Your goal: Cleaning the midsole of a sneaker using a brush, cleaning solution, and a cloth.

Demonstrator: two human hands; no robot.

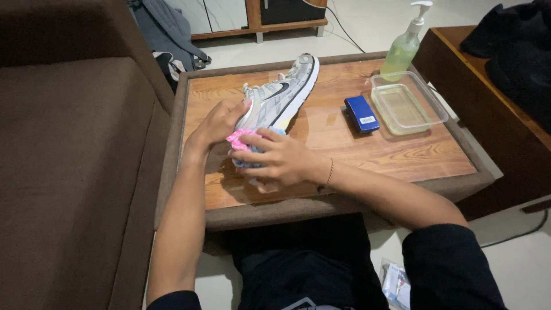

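Left hand (215,123) is clamped on the heel end of a silver-grey sneaker (281,95), its grip closed around the shoe, which lies on its side on the wooden surface (396,152) with the toe pointing away from the person. Right hand (275,161) sits just beside the left, fingers curled shut over a pink and blue cloth (241,140), pressing it against the sneaker's heel. Well off to the right of that right grip lies a blue block-shaped brush (361,113), and just beyond it a clear, shallow plastic container (407,103). Behind the container stands a pump bottle of pale green liquid (404,49). To the left of the left grip runs a brown sofa (69,172).
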